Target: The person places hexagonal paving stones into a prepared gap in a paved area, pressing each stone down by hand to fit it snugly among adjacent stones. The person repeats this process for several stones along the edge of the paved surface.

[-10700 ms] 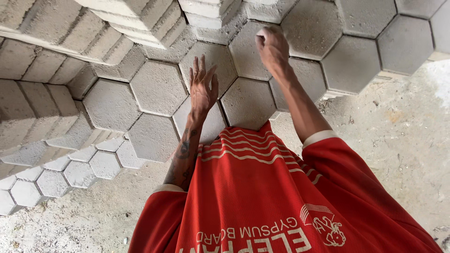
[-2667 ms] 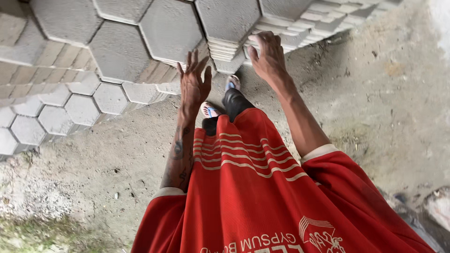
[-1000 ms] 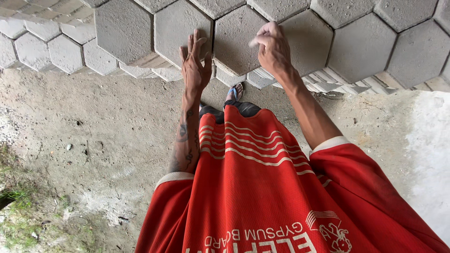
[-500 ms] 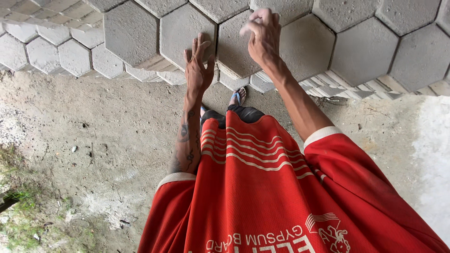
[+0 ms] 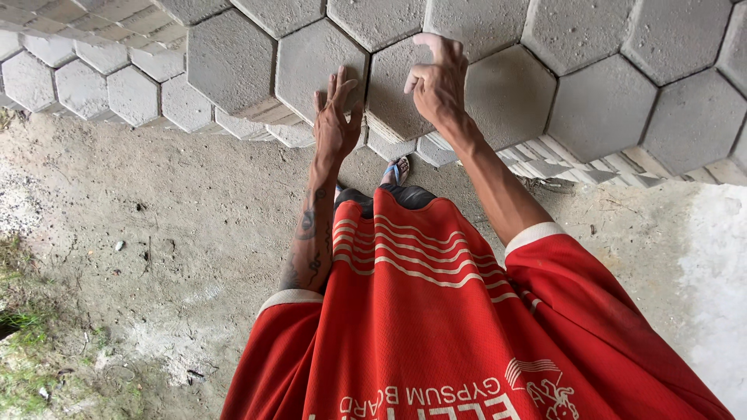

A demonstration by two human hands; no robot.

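A grey hexagonal concrete paving block (image 5: 393, 97) sits on top of a stack, among many like it. My left hand (image 5: 334, 124) lies flat against the block's left edge with its fingers stretched out, partly over the neighbouring block (image 5: 311, 62). My right hand (image 5: 437, 82) is curled over the block's upper right edge, fingers bent on it. The block lies between both hands. Below the hands I see my red striped shirt (image 5: 420, 311) and one sandalled foot (image 5: 397, 169) on the ground.
Stacks of hexagonal blocks (image 5: 622, 85) run across the whole top of the view, lower ones (image 5: 85, 85) to the left. Bare sandy ground (image 5: 156, 233) lies below, with grass (image 5: 31, 342) at the lower left and a pale patch (image 5: 716, 295) at the right.
Over the last second both hands stayed on the same block. My right hand slid a little higher along its edge, and the view drew slightly nearer to the stack.
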